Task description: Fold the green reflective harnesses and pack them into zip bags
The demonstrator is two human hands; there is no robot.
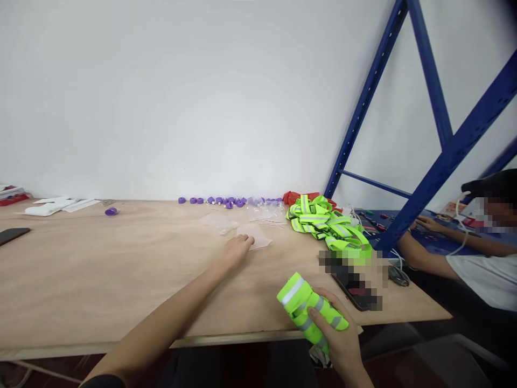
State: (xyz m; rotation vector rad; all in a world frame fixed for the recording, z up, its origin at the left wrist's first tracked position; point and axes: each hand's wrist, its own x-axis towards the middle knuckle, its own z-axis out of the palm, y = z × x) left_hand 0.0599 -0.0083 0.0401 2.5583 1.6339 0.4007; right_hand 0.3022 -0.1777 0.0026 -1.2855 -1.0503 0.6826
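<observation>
Holding a rolled reflective strap [301, 308] — the right hand [342, 335], fingers curled around it; the left hand [237, 251] at a flat packet [262, 240] on the bench [121, 285] — finger gap indiscernible.

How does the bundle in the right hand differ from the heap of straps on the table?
The bundle is compactly gathered; the heap is loose and tangled. The bundle is held in the right hand; the heap lies on the table. The heap spreads wider than the bundle. Both are bright yellow-green with grey bands.
</observation>
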